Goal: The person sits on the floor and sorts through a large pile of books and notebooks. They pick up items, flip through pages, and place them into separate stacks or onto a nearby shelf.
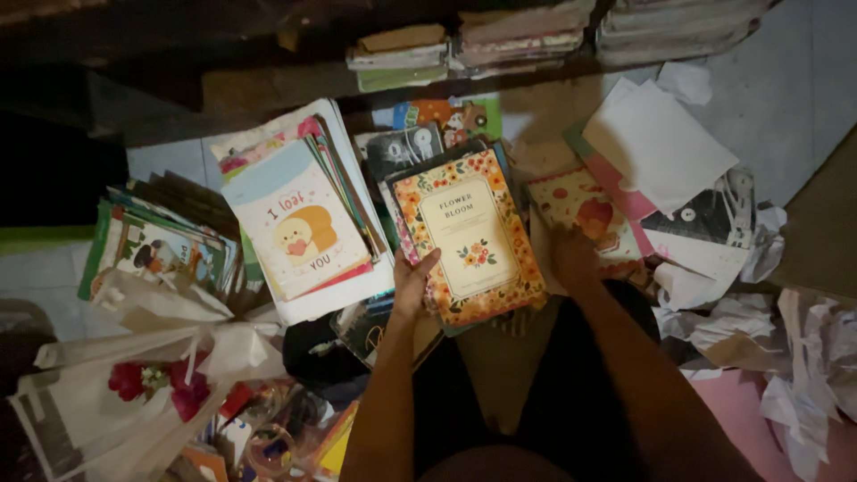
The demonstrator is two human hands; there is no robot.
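lower notebooks [393, 161] mostly covered, shelf stacks [536, 36] cut off, dim

1 head view, looking steeply down from above, close over notebook piles [303, 214] on floor.

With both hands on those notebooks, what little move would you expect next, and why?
Probably lifting the floral notebook off its pile. The left hand grips its lower left edge with the thumb on the cover, while the right hand rests apart on the neighbouring strawberry notebook, seemingly steadying it.
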